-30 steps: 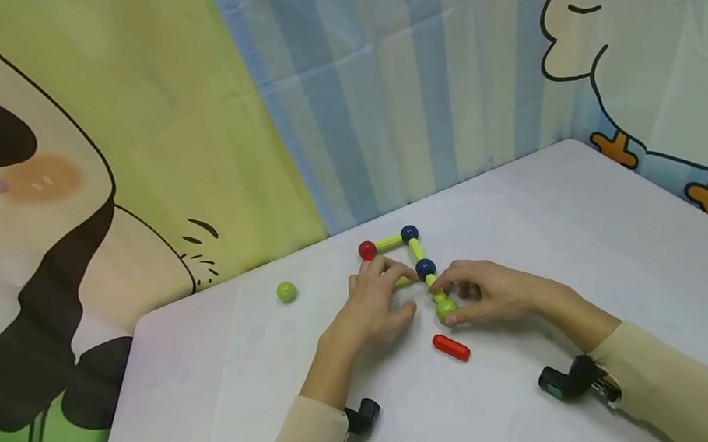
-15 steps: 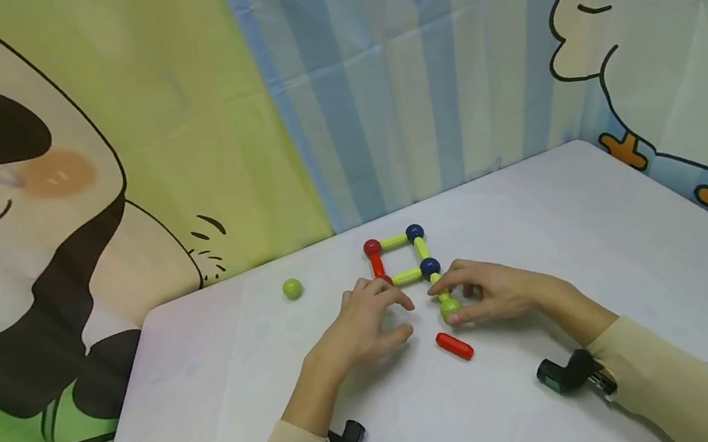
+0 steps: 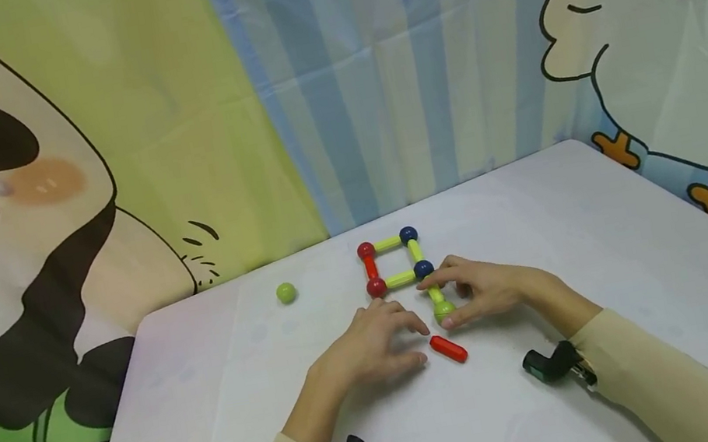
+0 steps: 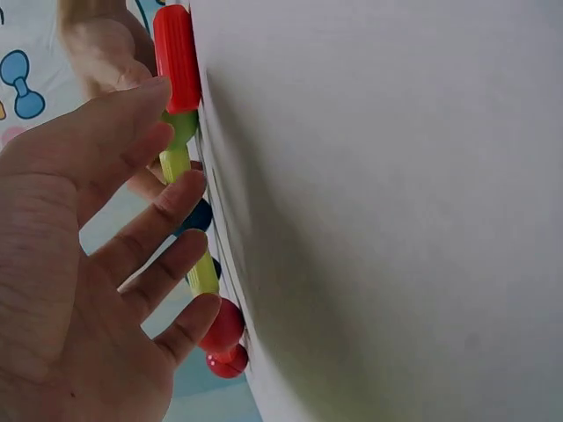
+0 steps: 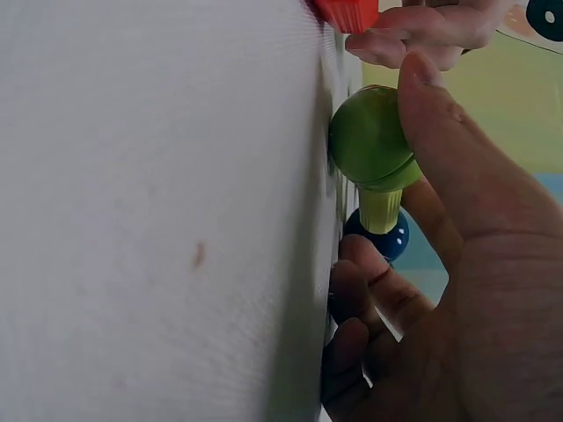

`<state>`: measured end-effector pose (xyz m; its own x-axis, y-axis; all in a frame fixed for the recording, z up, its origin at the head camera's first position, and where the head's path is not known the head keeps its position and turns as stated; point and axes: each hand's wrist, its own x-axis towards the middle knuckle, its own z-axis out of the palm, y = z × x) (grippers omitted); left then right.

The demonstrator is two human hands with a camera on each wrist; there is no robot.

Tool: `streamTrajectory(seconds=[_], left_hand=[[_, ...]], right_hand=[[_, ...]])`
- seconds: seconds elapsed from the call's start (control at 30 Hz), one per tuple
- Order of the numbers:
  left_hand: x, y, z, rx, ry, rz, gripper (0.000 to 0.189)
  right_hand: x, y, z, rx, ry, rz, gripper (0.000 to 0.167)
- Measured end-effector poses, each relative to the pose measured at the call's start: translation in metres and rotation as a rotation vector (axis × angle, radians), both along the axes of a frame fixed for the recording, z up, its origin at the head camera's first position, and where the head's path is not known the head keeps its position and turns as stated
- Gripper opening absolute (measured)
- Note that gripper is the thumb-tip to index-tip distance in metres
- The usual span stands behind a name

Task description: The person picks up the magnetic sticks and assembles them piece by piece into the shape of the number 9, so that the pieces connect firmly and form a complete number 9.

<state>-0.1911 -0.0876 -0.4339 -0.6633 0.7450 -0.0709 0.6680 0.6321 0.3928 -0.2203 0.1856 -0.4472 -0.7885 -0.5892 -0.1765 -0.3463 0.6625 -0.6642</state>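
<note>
A square of magnetic rods and balls lies flat on the table, with two red balls (image 3: 376, 287) on its left and two blue balls (image 3: 423, 269) on its right. A red rod (image 3: 371, 267) forms the left side; yellow-green rods (image 3: 400, 279) form the others. From the near blue ball another yellow-green rod leads to a green ball (image 5: 369, 136). My right hand (image 3: 501, 290) pinches this tail, thumb on the green ball and index finger near the blue ball. My left hand (image 3: 364, 341) hovers with loosely bent fingers, holding nothing, beside a loose red rod (image 3: 448, 349).
Away to the left of the square sits a loose green ball (image 3: 286, 293). The white table (image 3: 221, 434) ends at the back against a printed curtain (image 3: 360, 93). Each wrist carries a black camera (image 3: 553, 362).
My left hand has drawn back from the square toward the loose red rod, uncovering the square's near red ball. My right hand stays at the green ball.
</note>
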Motion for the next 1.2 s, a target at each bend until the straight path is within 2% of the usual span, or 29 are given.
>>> streamTrajectory(seconds=[0.3,0.5,0.73,0.97,1.2], left_hand=[[0.005,0.007,-0.002,0.052,0.010,-0.043,0.026],[0.007,0.010,-0.004,0.011,-0.022,-0.050,0.026],[0.007,0.016,-0.009,0.009,0.001,-0.084,0.025],[0.008,0.020,-0.007,-0.015,-0.010,-0.064,0.018],[0.007,0.021,-0.004,-0.029,0.001,-0.077,0.022]], right_hand=[[0.001,-0.002,0.003,-0.002,-0.007,-0.014,0.071],[0.001,-0.007,0.001,-0.012,-0.020,0.003,0.070],[0.001,-0.003,-0.003,-0.020,-0.016,0.004,0.070],[0.002,0.002,0.000,-0.086,-0.014,0.048,0.057],[0.003,0.007,0.002,-0.115,-0.035,0.066,0.052]])
